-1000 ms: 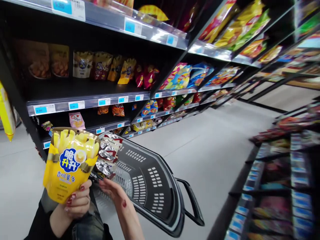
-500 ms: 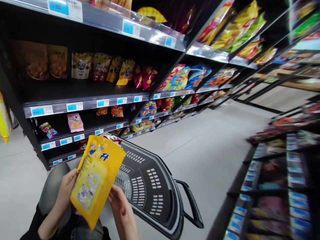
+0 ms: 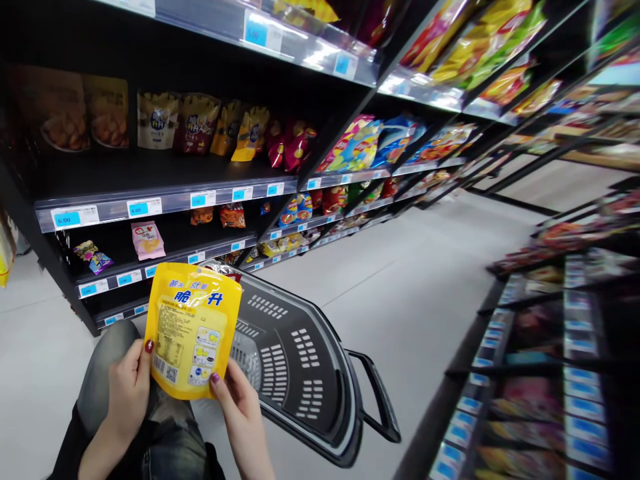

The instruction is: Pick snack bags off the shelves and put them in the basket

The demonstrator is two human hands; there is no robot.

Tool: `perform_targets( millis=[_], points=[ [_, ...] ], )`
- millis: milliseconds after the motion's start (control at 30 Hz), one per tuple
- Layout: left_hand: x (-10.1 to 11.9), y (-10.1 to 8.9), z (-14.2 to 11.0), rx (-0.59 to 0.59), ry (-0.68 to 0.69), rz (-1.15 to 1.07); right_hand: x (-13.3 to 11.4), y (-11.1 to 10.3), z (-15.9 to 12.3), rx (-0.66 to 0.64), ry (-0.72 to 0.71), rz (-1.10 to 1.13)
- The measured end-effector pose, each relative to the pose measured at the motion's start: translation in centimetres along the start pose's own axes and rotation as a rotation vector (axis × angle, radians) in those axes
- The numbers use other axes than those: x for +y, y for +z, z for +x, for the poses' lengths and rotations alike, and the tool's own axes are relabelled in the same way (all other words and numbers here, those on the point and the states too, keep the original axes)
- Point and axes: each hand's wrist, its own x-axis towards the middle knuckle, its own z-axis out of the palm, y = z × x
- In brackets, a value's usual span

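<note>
A yellow snack pouch (image 3: pixel 193 327) is held upright in front of me, its back with printed labels facing me. My left hand (image 3: pixel 127 390) grips its left lower edge, thumb on the pouch. My right hand (image 3: pixel 240 410) pinches its right lower corner. Just behind the pouch stands a black shopping basket (image 3: pixel 310 373) with silver and red packets (image 3: pixel 223 269) showing at its far rim. My knee in grey jeans (image 3: pixel 107 353) is below the left hand.
Black shelves with snack bags (image 3: pixel 210 130) and blue price tags (image 3: pixel 137 208) run along the left. Another shelf unit (image 3: pixel 545 347) lines the right. Pale grey floor (image 3: pixel 425 280) forms an aisle between them. The basket's handle (image 3: pixel 377 400) sticks out to the right.
The pouch has been turned round from its front to its back and now stands upright and lower. My right hand has come onto its corner, joining the left hand.
</note>
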Motion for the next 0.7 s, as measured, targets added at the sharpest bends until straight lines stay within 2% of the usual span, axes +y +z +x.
perform_targets(
  millis=[100,233,300,400,500,700],
  points=[
    [-0.4,-0.1,0.6,-0.077,-0.16,-0.32,0.5,-0.2,-0.2,-0.029,-0.092,0.015],
    [-2.2,-0.6,1.7,-0.436,-0.578,-1.095,0.6,-0.1,-0.6,-0.202,-0.264,0.094],
    [-3.1,-0.7,1.9,-0.575,-0.688,-1.285,0.4,0.1,-0.5,-0.203,-0.256,0.022],
    [-3.7,-0.3,1.4,-0.627,-0.723,-1.363,0.3,0.4,-0.3,-0.132,-0.214,-0.116],
    [-3.5,0.6,0.6,-0.637,-0.756,-1.404,0.6,0.5,0.0,-0.121,-0.167,-0.173],
    [-3.2,2.0,0.2,-0.655,-0.764,-1.301,1.2,0.5,0.5,-0.148,-0.144,-0.208]
  ],
)
